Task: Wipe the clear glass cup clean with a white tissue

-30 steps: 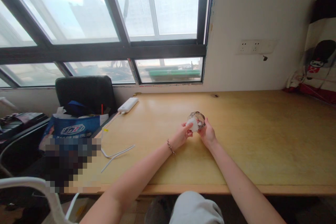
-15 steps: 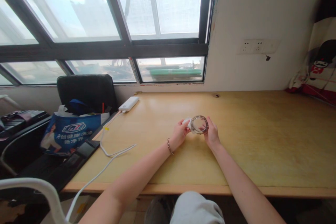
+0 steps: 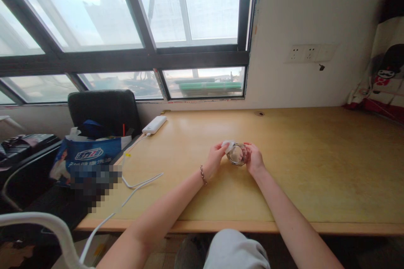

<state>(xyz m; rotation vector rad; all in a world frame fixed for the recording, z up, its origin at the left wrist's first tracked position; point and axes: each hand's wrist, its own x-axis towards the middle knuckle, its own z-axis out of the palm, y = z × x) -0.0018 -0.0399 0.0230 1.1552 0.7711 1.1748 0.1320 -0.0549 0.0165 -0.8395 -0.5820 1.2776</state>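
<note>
A clear round glass dish or bowl (image 3: 236,155), perhaps an ashtray, is held above the wooden desk (image 3: 315,168), its round face turned up toward me. My right hand (image 3: 255,160) grips its right side, fingers and thumb on the rim. In my left hand (image 3: 216,157) a piece of white tissue (image 3: 228,146) is pinched, pressed against the upper left edge of the glass. A chain bracelet (image 3: 203,175) circles my left wrist. The fingertips behind the glass are partly hidden.
At the desk's back left lies a white power bank (image 3: 154,125) with a white cable (image 3: 139,185) trailing forward. A black chair (image 3: 104,109) with a blue bag (image 3: 90,155) stands to the left. Wall sockets (image 3: 311,53) sit above the desk.
The glass has tilted and shifted slightly down and left. The white tissue in my left hand has moved up onto its upper left edge and shows more.
</note>
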